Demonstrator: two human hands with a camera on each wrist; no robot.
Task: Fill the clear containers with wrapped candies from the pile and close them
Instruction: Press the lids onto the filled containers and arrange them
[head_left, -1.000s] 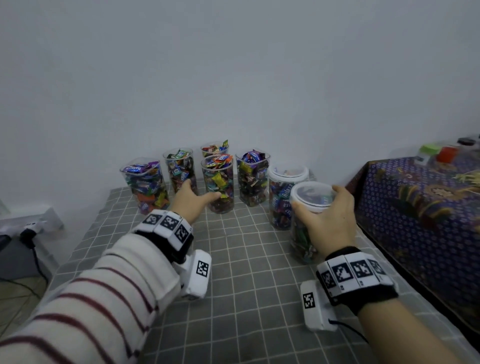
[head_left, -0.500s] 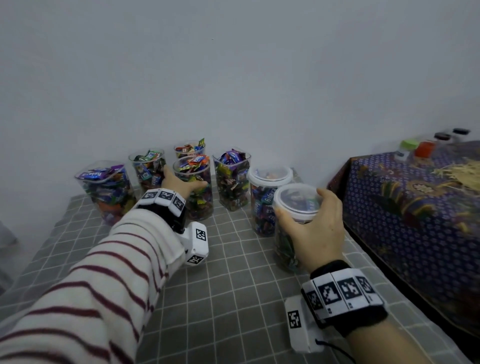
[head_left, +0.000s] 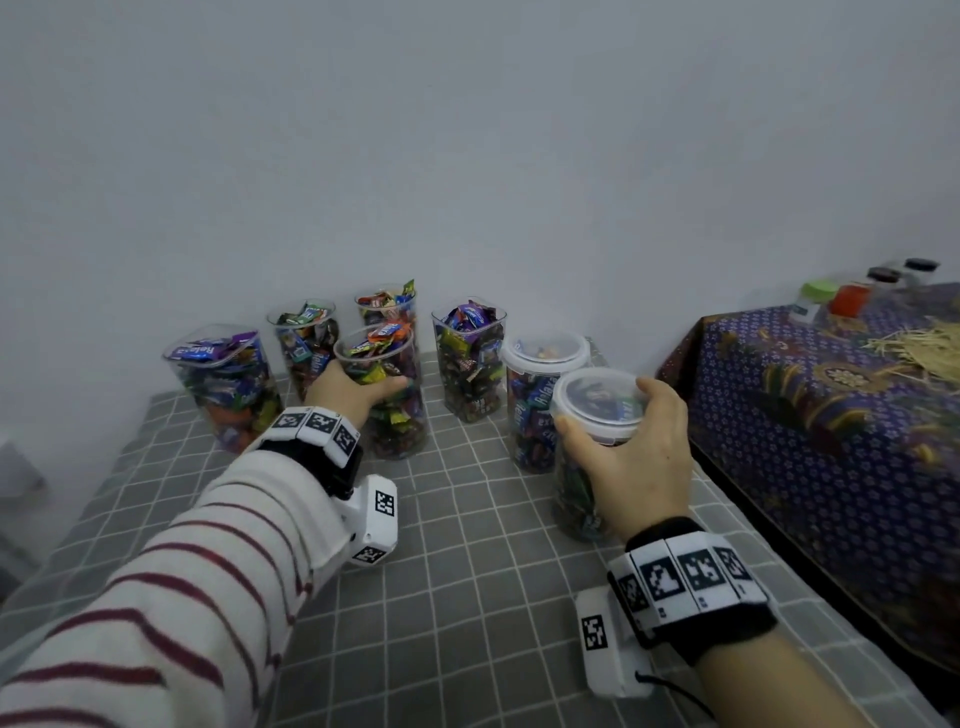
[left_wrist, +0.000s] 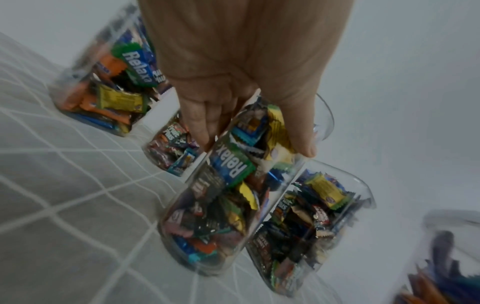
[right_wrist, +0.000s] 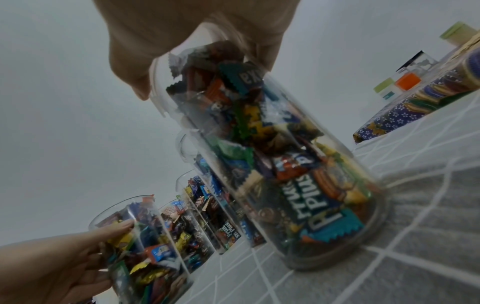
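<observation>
- Between right thumb and fingers: the lidded container (head_left: 587, 467), full of wrapped candies; right hand (head_left: 631, 457) grasps it around its white lid (head_left: 597, 402), base on the grey checked cloth (head_left: 467, 597).
- Within the left fingers' curl: an open full container (head_left: 387, 400), gripped at its upper wall by the left hand (head_left: 348, 395).
- Just beyond the right fingertips: a second lidded container (head_left: 535, 405).
- Beyond the left fingers: four more open full containers by the wall.

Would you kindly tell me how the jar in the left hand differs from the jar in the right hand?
The left hand grips an open jar by its side; the right hand grips the lidded jar at the top. Candies poke above the open jar's rim; the lidded jar's sit under a white-rimmed lid. Both are clear, upright and full of wrapped candies.
</observation>
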